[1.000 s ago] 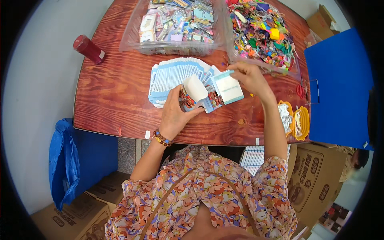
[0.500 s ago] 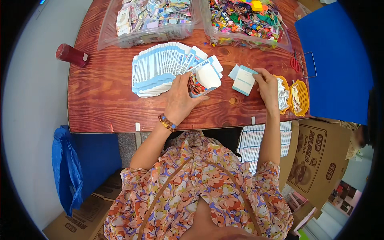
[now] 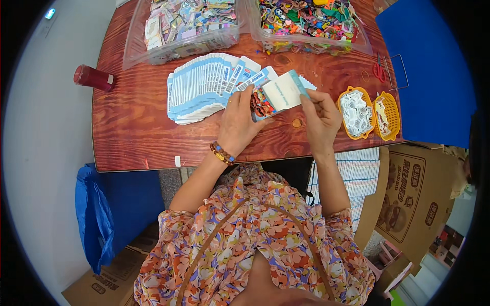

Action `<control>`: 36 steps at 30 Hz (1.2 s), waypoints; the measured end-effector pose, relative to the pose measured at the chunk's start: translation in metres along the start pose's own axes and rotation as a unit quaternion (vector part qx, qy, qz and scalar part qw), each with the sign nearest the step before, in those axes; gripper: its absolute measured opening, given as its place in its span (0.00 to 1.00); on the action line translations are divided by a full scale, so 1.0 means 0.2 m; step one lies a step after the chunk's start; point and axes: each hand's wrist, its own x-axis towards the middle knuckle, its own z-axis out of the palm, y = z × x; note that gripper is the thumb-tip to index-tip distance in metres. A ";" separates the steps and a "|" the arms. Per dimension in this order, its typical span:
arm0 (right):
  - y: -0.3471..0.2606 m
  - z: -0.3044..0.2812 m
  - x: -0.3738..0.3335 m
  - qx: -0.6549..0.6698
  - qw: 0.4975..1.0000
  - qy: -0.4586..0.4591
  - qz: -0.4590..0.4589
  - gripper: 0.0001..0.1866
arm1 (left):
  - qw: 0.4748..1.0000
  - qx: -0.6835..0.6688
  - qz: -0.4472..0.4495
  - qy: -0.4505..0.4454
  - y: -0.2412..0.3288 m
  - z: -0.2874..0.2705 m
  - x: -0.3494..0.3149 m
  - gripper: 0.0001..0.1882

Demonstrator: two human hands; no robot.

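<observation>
A red-brown wooden table (image 3: 132, 143) stretched beneath everything; with the hands as the dial's centre, a blue panel (image 3: 429, 86) stood at nearly three o'clock. A clear tub (image 3: 204, 48) heaped with flat packets sat between ten and eleven, and a second tub (image 3: 286, 45), full of mixed colourful trinkets, near one. Just past nine, white-and-blue cartons lay flat in an overlapping fan (image 3: 196, 92). The left hand (image 3: 236, 120) was closed on a small pictured carton (image 3: 261, 105), the right hand (image 3: 322, 118) pinching a pale card (image 3: 282, 93). Two yellow baskets (image 3: 371, 104) of small pieces lay just past three, and a red jar (image 3: 93, 78) at nine, beyond the fan. The pictured carton was by the fan's three o'clock end; the teal-edged card overlapped its two o'clock side, whether partly inside could not be told. Red-handled scissors (image 3: 378, 73) lay between two and three, and beaded bracelets (image 3: 223, 153) circled the left wrist
</observation>
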 end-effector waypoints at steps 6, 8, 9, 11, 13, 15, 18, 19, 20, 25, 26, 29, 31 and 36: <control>-0.02 -0.02 0.03 -0.259 0.950 -0.114 -0.129 0.12 | 0.998 0.042 0.040 0.009 -0.01 0.00 0.01 0.51; -0.07 0.02 0.05 -0.371 0.896 -0.090 -0.228 0.15 | 0.998 0.053 0.018 0.016 -0.03 -0.01 0.02 0.51; -0.06 0.01 0.06 -0.370 0.896 -0.090 -0.229 0.15 | 0.998 0.054 0.017 0.017 -0.04 -0.01 0.03 0.51; -0.03 -0.02 0.09 -0.261 0.946 -0.092 -0.170 0.16 | 0.998 0.052 0.009 0.018 -0.04 -0.01 0.04 0.51; -0.02 0.00 0.09 -0.267 0.936 -0.123 -0.193 0.16 | 0.999 0.038 0.013 0.022 -0.03 0.00 0.04 0.50; 0.03 0.02 0.12 -0.279 0.924 -0.147 -0.216 0.16 | 0.999 0.020 0.024 0.023 -0.02 0.03 0.08 0.49; 0.08 0.07 0.12 -0.264 0.927 -0.199 -0.177 0.14 | 1.000 0.011 0.009 0.016 -0.04 0.02 0.08 0.46; 0.08 0.07 0.16 -0.266 0.926 -0.196 -0.182 0.14 | 1.000 0.009 0.014 0.019 -0.05 0.01 0.09 0.46; 0.09 0.07 0.19 -0.184 0.949 -0.223 -0.122 0.14 | 1.000 0.009 0.004 0.012 -0.06 -0.01 0.08 0.45; 0.01 0.01 0.71 -0.183 0.965 -0.153 -0.110 0.11 | 1.000 -0.011 -0.019 -0.006 -0.06 -0.07 0.09 0.44; 0.04 -0.01 0.86 -0.266 0.942 -0.169 -0.115 0.12 | 1.000 -0.023 -0.016 -0.008 -0.04 -0.07 0.10 0.44; 0.17 0.06 1.19 -0.502 0.810 -0.291 -0.082 0.14 | 0.999 -0.039 -0.007 -0.010 -0.03 -0.06 0.12 0.45; 0.23 0.18 1.27 -0.525 0.781 -0.336 -0.044 0.14 | 1.000 -0.030 0.003 -0.002 -0.04 -0.06 0.11 0.45; 0.27 0.28 1.35 -0.560 0.737 -0.379 0.014 0.12 | 0.999 -0.028 -0.017 -0.009 -0.05 -0.09 0.10 0.45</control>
